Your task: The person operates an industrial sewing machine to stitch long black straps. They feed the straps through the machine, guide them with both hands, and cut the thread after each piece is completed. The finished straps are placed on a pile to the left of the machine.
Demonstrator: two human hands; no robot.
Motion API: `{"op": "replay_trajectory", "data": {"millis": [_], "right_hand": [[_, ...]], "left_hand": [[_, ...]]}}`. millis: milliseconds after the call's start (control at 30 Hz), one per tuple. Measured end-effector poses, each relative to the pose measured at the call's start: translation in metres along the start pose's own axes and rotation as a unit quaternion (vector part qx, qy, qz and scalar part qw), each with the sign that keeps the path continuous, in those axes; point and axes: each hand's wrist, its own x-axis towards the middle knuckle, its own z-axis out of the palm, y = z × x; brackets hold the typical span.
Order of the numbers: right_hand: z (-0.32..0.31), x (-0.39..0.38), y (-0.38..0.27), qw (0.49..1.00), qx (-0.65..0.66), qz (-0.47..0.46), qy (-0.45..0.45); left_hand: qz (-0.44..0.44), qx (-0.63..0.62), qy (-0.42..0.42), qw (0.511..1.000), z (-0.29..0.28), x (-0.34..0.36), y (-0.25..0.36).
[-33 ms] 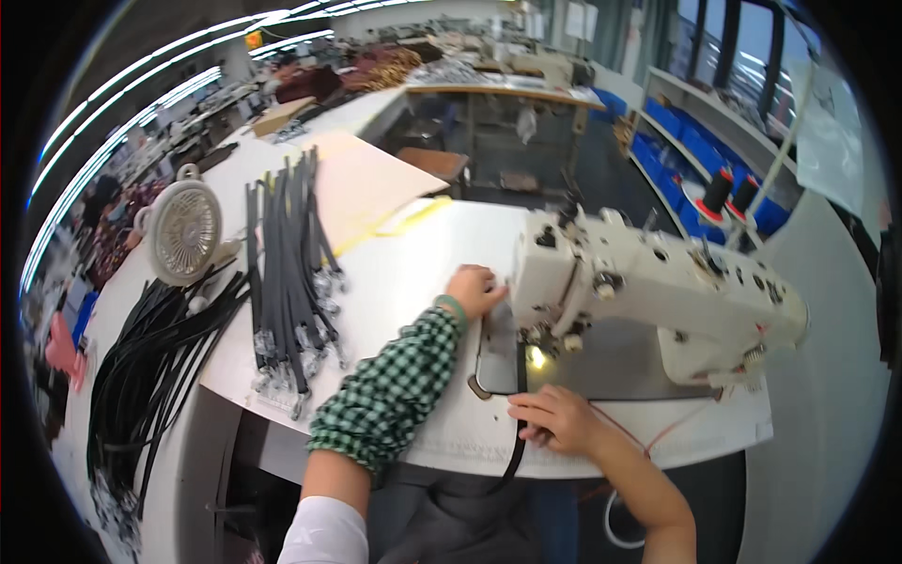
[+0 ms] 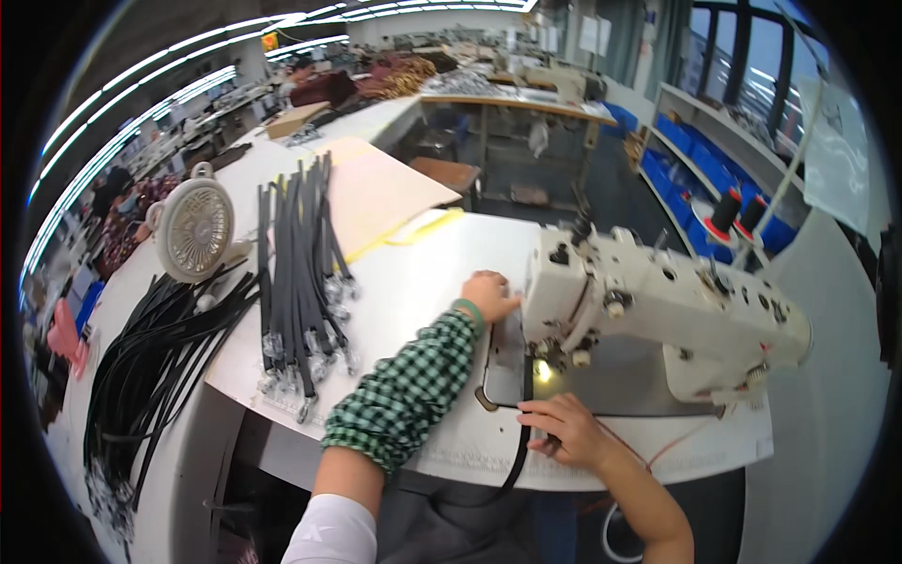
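Note:
My left hand (image 2: 489, 298), beyond a green checked sleeve cover, rests just left of the white sewing machine's (image 2: 611, 291) head, fingers curled; what they hold, if anything, is hidden. My right hand (image 2: 568, 432) grips a narrow black strap (image 2: 517, 462) in front of the lit needle area, with the strap running from the metal machine bed (image 2: 611, 381) down over the table's front edge. To the left, dark grey straps with metal fittings (image 2: 296, 273) lie on the white tabletop (image 2: 423, 244), and a heap of long black straps (image 2: 141, 376) hangs beside them.
A small fan (image 2: 195, 228) stands at the left, a pink sheet (image 2: 371, 193) lies behind the straps. Thread cones (image 2: 725, 211) stand at the right, before shelves of blue bins (image 2: 672, 132). Farther back are a stool (image 2: 442, 174), other worktables and people (image 2: 299, 70).
The whole view has shifted slightly, with the machine and table appearing a little lower and to the right. My hands stay in nearly the same places on the work.

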Motion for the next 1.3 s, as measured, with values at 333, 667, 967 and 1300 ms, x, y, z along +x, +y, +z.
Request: {"op": "replay_trajectory", "data": {"millis": [333, 667, 967, 1300], "right_hand": [[-0.005, -0.015, 0.01, 0.965, 0.201, 0.163, 0.046], [0.002, -0.018, 0.005, 0.942, 0.004, 0.33, 0.052], [0.003, 0.029, 0.005, 0.933, -0.329, 0.138, 0.053], [0.028, 0.052, 0.0, 0.922, -0.362, 0.137, 0.014]], "left_hand": [[0.107, -0.37, -0.05, 0.921, 0.043, 0.044, 0.0], [-0.152, -0.633, -0.159, 0.743, -0.054, -0.119, 0.011], [-0.113, -0.581, -0.166, 0.789, -0.053, -0.133, 0.024], [-0.114, -0.611, -0.168, 0.766, -0.049, -0.131, 0.016]]}}
